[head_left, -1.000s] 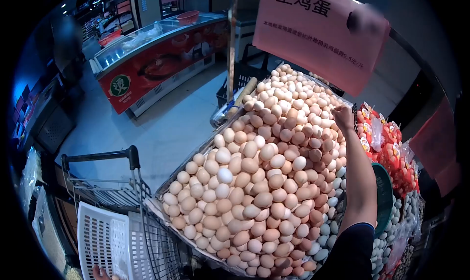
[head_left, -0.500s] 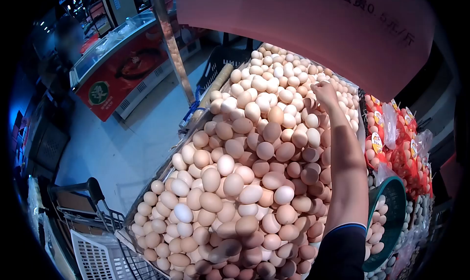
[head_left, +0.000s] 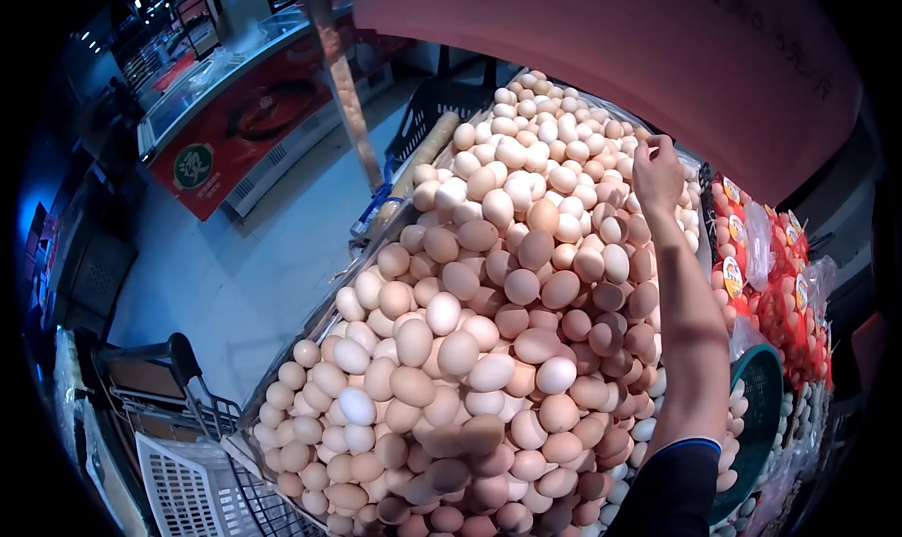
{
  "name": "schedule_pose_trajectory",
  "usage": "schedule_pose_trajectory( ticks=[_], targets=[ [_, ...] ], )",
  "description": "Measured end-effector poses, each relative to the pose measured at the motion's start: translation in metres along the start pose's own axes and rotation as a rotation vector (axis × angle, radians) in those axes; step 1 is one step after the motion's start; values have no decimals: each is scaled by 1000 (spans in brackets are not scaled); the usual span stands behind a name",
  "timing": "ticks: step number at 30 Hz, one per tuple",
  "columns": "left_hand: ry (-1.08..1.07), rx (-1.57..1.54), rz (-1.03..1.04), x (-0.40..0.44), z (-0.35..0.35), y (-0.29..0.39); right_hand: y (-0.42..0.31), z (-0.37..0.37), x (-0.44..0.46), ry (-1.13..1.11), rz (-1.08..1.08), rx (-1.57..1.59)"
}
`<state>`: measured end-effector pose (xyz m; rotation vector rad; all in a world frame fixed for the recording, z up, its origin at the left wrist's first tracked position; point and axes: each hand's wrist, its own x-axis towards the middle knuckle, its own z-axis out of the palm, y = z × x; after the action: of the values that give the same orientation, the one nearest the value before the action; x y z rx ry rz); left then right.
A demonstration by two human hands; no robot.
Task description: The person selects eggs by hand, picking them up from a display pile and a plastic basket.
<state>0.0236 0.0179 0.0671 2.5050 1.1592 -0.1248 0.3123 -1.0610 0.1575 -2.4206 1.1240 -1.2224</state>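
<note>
My right hand reaches over the far right side of a big heap of eggs, palm down, with its fingers bent together. Light brown and cream eggs lie close around the fingertips. Whatever the fingers may hold is hidden by the hand. The forearm stretches over the right side of the heap, ending in a dark sleeve with a blue edge. My left hand is out of view.
A pink sign hangs over the far end. Red net bags of eggs and a green basket stand right. A shopping cart with a white basket is left, a chest freezer beyond. A post rises by the heap.
My right hand has moved to the right and slightly farther away along the heap's edge. The camera view has shifted a little, so the eggs and sign appear slightly displaced.
</note>
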Motion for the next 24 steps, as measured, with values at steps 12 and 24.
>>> schedule_pose_trajectory(
  ticks=[12, 24],
  targets=[
    [60, -506, -354, -75, -16, -76, -163, -153, -196, -796, -647, 516],
    [-210, 267, -379, 14, 64, -82, -425, -227, -489, -1570, -1185, 699]
  ],
)
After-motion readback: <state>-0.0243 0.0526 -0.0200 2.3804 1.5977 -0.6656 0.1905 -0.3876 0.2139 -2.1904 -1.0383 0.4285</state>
